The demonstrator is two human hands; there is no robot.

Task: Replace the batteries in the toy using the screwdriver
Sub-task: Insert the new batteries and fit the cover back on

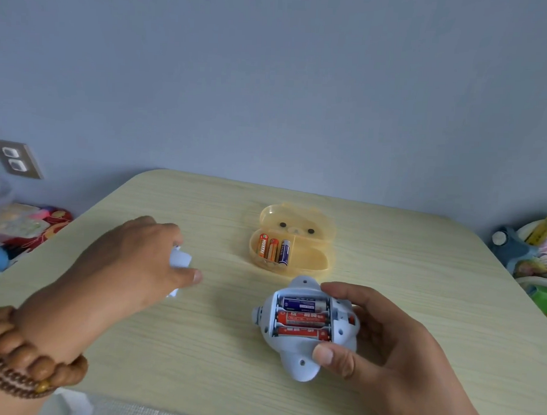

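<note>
Cover (180,259) off, pinched in my left hand (128,263); my right hand (394,347) grips the toy (294,355). Batteries (303,318) sit inside; swapping in spares (273,249) from the case (310,257), then reclosing, remain.

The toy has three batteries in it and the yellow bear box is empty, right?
Not quite. In the head view the yellow bear box is not empty: three spare batteries lie in its left compartment. The toy does hold three fitted batteries.
</note>
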